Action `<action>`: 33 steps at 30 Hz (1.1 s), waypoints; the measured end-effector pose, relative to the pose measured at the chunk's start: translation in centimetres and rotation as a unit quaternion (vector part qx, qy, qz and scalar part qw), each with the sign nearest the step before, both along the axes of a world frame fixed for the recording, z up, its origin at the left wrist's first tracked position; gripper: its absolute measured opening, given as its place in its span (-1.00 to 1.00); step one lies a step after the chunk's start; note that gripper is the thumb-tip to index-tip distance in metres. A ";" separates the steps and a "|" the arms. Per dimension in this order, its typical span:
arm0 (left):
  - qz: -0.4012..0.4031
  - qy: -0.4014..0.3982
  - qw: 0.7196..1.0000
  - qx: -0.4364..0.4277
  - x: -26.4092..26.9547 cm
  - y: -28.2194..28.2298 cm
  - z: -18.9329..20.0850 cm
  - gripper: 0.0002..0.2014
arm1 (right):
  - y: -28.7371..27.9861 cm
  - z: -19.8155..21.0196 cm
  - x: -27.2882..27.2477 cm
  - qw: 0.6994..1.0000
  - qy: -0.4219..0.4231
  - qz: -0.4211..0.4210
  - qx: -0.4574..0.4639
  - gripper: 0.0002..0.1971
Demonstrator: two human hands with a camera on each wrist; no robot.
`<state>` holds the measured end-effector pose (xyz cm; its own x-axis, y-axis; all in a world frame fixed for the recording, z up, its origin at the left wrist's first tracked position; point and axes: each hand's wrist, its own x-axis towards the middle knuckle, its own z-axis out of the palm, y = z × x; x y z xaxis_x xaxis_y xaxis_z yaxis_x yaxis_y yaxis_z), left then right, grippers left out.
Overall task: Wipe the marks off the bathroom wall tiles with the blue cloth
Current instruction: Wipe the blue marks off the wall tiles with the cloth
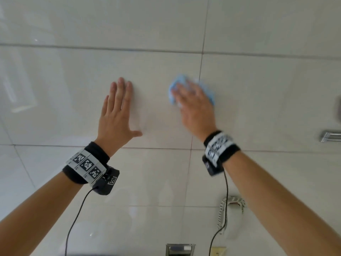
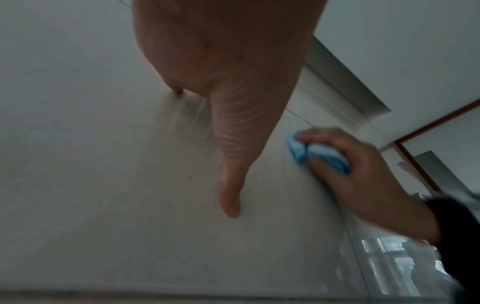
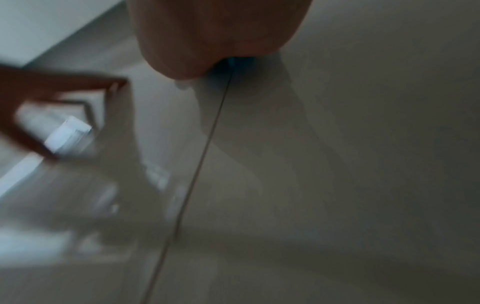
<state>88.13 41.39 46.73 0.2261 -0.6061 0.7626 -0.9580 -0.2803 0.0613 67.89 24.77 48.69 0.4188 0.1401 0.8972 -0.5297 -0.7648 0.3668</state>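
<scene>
The wall is glossy cream tiles (image 1: 73, 89) with thin grout lines. My left hand (image 1: 118, 111) lies flat on one tile, fingers straight and pointing up, thumb spread to the right. To its right, my right hand (image 1: 193, 106) presses the bunched blue cloth (image 1: 176, 84) against the wall beside a vertical grout line. In the left wrist view the right hand (image 2: 345, 174) has its fingers curled round the blue cloth (image 2: 318, 153). Only a sliver of blue cloth (image 3: 233, 63) shows under the palm in the blurred right wrist view. No clear marks stand out on the tiles.
A chrome fitting (image 1: 330, 136) juts from the wall at the right edge. Lower right hangs a wall unit with a coiled cord (image 1: 232, 206). A metal plate (image 1: 180, 249) and a small socket (image 1: 218, 251) sit at the bottom. A brown-framed mirror edge (image 2: 415, 160) lies beyond the right hand.
</scene>
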 end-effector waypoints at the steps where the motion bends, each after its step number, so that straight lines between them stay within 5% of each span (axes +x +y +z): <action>1: 0.000 0.001 1.000 -0.001 0.0 0.0 -0.1 0.65 | -0.3 -3.4 -0.2 0.998 0.065 -0.008 -0.019 -0.33; 4: -0.004 0.001 1.000 -0.001 -0.1 0.0 -0.3 0.65 | -1.9 -9.5 -1.8 0.975 0.188 -0.034 -0.117 -0.45; 7: -0.020 -0.003 1.000 0.012 -0.8 -0.1 -0.5 0.65 | -1.3 -6.5 -3.5 0.946 0.255 -0.098 -0.174 -0.57; 9: -0.033 -0.009 0.999 0.017 -1.7 -0.6 -0.5 0.65 | -1.4 -1.2 -4.4 0.972 0.207 -0.064 -0.087 -0.48; 11: -0.041 -0.013 0.999 0.012 -2.6 -1.2 -0.6 0.63 | -1.2 5.4 -5.4 0.998 0.045 -0.019 -0.028 -0.57; 13: -0.045 -0.014 0.999 0.003 -3.5 -1.8 -0.7 0.62 | -2.0 10.1 -6.7 0.993 -0.114 0.001 0.016 -0.54; 15: -0.049 -0.016 0.999 -0.001 -4.2 -2.4 -0.9 0.61 | -2.4 11.7 -7.4 0.984 -0.170 0.038 0.049 -0.53; 20: -0.039 -0.022 0.999 -0.006 -5.0 -3.3 -1.5 0.60 | -1.6 4.9 -5.9 0.989 -0.128 0.023 0.068 -0.49; 23: -0.031 -0.024 0.999 -0.004 -4.8 -3.4 -1.6 0.61 | -1.8 -2.9 -5.4 0.999 0.028 0.034 0.012 -0.50; 27: -0.026 -0.027 0.999 0.003 -4.9 -3.3 -1.5 0.62 | -2.8 -9.7 -6.2 0.973 0.206 -0.008 -0.104 -0.47; 31: -0.028 -0.021 0.999 0.010 -5.2 -2.9 -1.1 0.58 | -2.0 -1.5 -5.7 0.981 0.192 0.002 -0.006 -0.58; 33: -0.036 -0.009 0.999 -0.007 -5.1 -2.7 -0.3 0.53 | -1.2 6.2 -5.1 0.997 0.075 0.027 0.017 -0.56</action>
